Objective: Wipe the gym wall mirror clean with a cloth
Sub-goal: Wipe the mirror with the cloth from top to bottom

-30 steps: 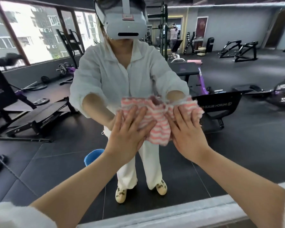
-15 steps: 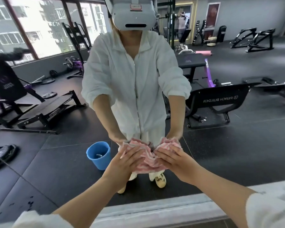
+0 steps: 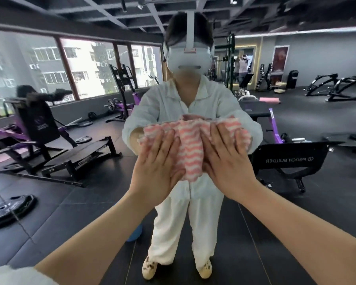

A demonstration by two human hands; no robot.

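The wall mirror (image 3: 296,202) fills the view and reflects the gym and me in white clothes. A pink and white striped cloth (image 3: 191,145) is pressed flat against the glass at chest height. My left hand (image 3: 158,163) presses its left part with straight, spread fingers. On the cloth's right part my right hand (image 3: 226,159) presses the same way. The cloth bunches between the two hands and hangs a little below them.
In the reflection stand weight benches (image 3: 60,159), a bench labelled in mirrored letters (image 3: 290,161), a weight plate (image 3: 6,208) on the dark floor, and a blue bucket (image 3: 135,233) partly hidden behind my left forearm. Windows (image 3: 84,68) line the left wall.
Both hands slid the cloth down the mirror to knee height, then back up to chest height. The view tilted up with them.
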